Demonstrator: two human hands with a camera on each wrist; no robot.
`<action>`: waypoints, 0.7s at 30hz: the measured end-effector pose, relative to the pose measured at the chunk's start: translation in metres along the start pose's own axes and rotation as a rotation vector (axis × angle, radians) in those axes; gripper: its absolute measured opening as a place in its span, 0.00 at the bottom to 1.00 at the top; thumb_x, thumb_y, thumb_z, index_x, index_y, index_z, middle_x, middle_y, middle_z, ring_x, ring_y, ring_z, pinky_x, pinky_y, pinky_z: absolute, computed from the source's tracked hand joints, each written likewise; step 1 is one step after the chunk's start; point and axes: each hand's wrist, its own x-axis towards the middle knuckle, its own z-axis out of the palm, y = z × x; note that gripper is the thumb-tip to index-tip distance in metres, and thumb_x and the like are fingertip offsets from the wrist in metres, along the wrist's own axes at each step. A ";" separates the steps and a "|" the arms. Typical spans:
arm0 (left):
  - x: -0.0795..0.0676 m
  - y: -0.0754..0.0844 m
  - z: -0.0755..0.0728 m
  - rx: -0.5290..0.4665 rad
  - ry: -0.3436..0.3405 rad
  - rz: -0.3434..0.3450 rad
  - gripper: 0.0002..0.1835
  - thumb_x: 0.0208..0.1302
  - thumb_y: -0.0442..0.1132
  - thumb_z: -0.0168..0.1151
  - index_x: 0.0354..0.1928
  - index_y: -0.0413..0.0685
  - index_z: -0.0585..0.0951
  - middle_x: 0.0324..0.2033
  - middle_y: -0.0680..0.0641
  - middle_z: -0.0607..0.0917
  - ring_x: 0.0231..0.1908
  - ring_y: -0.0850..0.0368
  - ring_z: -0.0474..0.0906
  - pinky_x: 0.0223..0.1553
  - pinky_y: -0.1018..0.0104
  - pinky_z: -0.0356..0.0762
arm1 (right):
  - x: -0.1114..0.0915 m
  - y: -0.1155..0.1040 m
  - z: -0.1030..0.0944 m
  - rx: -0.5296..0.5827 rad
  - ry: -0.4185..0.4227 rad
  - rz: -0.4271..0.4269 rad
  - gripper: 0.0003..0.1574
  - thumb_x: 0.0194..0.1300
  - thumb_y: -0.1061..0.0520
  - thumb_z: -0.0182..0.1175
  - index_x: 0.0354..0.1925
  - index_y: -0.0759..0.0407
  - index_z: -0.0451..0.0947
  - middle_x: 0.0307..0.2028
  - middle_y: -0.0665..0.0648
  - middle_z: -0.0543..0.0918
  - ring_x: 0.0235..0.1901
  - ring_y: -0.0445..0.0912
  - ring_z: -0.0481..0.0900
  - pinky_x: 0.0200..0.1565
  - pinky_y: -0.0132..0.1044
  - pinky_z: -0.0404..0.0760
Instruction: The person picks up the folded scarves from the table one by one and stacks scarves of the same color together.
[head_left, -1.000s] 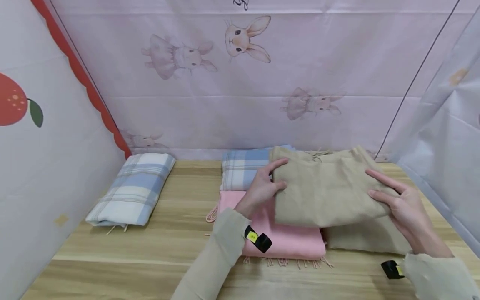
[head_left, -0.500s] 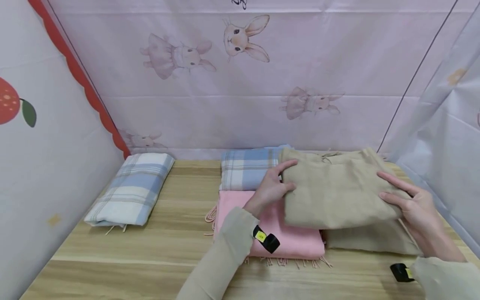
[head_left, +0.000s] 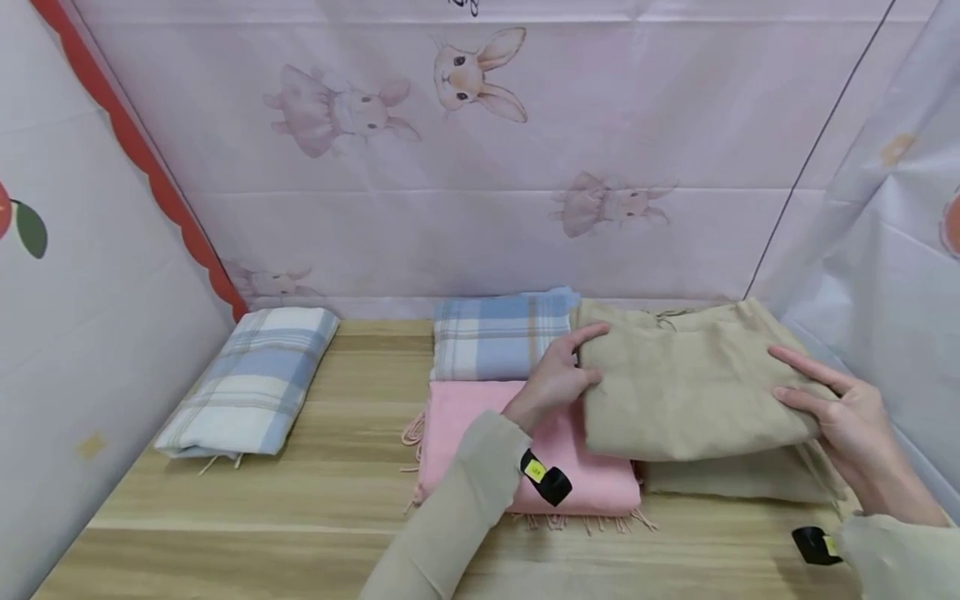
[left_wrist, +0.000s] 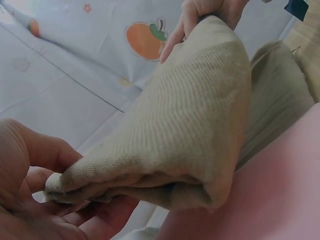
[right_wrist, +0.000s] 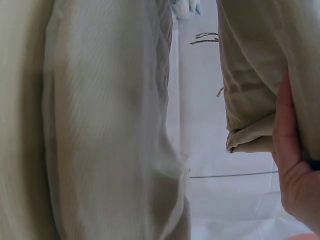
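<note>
A folded beige scarf (head_left: 697, 392) is held by its two ends, tilted, over another folded beige scarf (head_left: 735, 477) lying on the table. My left hand (head_left: 557, 379) pinches its left end; the left wrist view shows the thumb above and fingers beneath the folded layers (left_wrist: 150, 145). At the opposite end my right hand (head_left: 862, 429) grips with the thumb and fingers spread along the side. In the right wrist view, part of this hand (right_wrist: 295, 165) shows against the held scarf. A folded pink fringed scarf (head_left: 468, 425) lies under my left forearm.
Behind the pink scarf is a folded blue-and-white plaid scarf (head_left: 487, 342). A second plaid scarf (head_left: 251, 383) lies at the far left of the wooden table (head_left: 300, 508). Printed cloth walls (head_left: 360, 225) close off the back and both sides.
Both hands have moved a little to the right with the beige scarf, uncovering more of the plaid scarf behind. The head view has shifted slightly right.
</note>
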 end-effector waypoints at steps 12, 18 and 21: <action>0.010 0.001 0.020 -0.032 -0.008 -0.073 0.38 0.61 0.15 0.53 0.70 0.54 0.76 0.62 0.41 0.75 0.17 0.61 0.65 0.18 0.72 0.59 | -0.002 0.002 -0.015 -0.032 0.042 -0.006 0.33 0.70 0.71 0.59 0.69 0.49 0.75 0.80 0.50 0.39 0.48 0.26 0.78 0.41 0.28 0.83; 0.014 0.002 0.032 -0.015 -0.012 -0.089 0.37 0.62 0.16 0.53 0.70 0.56 0.76 0.60 0.40 0.76 0.14 0.61 0.58 0.17 0.72 0.60 | -0.007 0.004 -0.025 -0.033 0.077 -0.011 0.34 0.71 0.71 0.59 0.70 0.48 0.73 0.80 0.48 0.38 0.53 0.24 0.75 0.41 0.27 0.82; 0.015 0.002 0.038 -0.033 -0.024 -0.108 0.37 0.63 0.17 0.52 0.70 0.57 0.76 0.61 0.42 0.75 0.13 0.61 0.58 0.17 0.71 0.60 | -0.009 0.005 -0.029 -0.028 0.097 -0.009 0.34 0.71 0.71 0.59 0.70 0.48 0.73 0.80 0.46 0.38 0.62 0.23 0.65 0.42 0.25 0.81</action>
